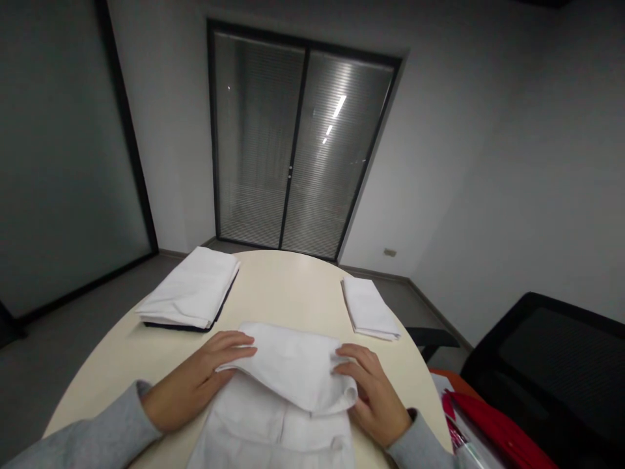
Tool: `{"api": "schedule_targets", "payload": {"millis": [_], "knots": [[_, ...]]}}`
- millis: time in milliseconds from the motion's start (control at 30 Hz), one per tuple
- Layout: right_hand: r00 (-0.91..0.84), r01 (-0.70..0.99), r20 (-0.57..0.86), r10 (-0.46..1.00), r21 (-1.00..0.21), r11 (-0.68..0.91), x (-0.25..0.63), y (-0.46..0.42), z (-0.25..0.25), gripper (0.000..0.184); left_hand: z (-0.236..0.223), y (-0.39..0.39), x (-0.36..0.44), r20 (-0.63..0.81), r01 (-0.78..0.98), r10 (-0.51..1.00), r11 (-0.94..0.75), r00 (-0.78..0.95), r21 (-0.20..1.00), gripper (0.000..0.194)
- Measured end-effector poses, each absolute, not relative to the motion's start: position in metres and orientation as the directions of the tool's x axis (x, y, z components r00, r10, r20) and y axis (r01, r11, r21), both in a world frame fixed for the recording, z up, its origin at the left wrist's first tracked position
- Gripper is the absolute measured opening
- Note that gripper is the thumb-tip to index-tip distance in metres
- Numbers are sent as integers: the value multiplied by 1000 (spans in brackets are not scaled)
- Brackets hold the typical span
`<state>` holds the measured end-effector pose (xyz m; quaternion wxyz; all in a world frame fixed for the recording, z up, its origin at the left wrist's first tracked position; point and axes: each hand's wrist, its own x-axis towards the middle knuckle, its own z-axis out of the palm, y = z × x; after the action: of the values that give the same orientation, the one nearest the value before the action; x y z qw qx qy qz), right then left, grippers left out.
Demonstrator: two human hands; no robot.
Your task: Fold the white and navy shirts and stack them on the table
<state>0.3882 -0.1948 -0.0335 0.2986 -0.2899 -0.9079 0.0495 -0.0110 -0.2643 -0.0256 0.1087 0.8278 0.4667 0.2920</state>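
A pale round counter [288, 286] fills the lower middle of the frame, below gray walls and a dark-framed glass door [297, 143] with blinds at upper center. White cloth [293, 368] lies at bottom center, its far part folded over toward the wearer. The left hand [200, 378] pinches the fold's left edge between fingers and thumb; the right hand [368, 391] curls around its right end, fingers slightly apart. A folded white stack [190, 286] with a dark layer beneath sits center-left, and a smaller folded white cloth [370, 308] center-right. A black mesh chair [547, 371] stands at lower right.
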Motion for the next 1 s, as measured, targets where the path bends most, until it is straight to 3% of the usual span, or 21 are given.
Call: {"api": "schedule_targets", "payload": {"millis": [133, 233, 433, 567, 667, 833, 933, 1000], "knots": [[-702, 426, 554, 447, -176, 888, 385, -204, -32, 34, -37, -276, -13, 331, 728, 835, -547, 439, 413, 51], [-756, 387, 522, 395, -129, 913, 386, -210, -32, 27, -60, -281, -19, 291, 711, 827, -563, 482, 422, 52], [-826, 391, 407, 391, -87, 916, 389, -217, -32, 32, -71, -285, -31, 266, 687, 823, -566, 501, 456, 52], [-834, 381, 392, 389, -102, 919, 388, -217, -33, 37, -51, -297, -39, 384, 665, 805, -591, 452, 457, 46], [-800, 330, 458, 387, -201, 922, 387, -215, -38, 38, -32, -313, -23, 495, 761, 787, -562, 369, 326, 48], [-652, 234, 566, 504, -482, 844, 393, -215, -45, 32, -25, -331, 34, 432, 736, 646, -673, 630, -67, 69], [-694, 315, 412, 591, -565, 763, 387, -212, -22, 20, -38, -337, 51, 417, 743, 642, -654, 644, -140, 64], [-704, 459, 270, 657, -533, 711, 371, -203, 3, 30, -46, -341, 52, 425, 771, 667, -624, 612, -131, 61]]}}
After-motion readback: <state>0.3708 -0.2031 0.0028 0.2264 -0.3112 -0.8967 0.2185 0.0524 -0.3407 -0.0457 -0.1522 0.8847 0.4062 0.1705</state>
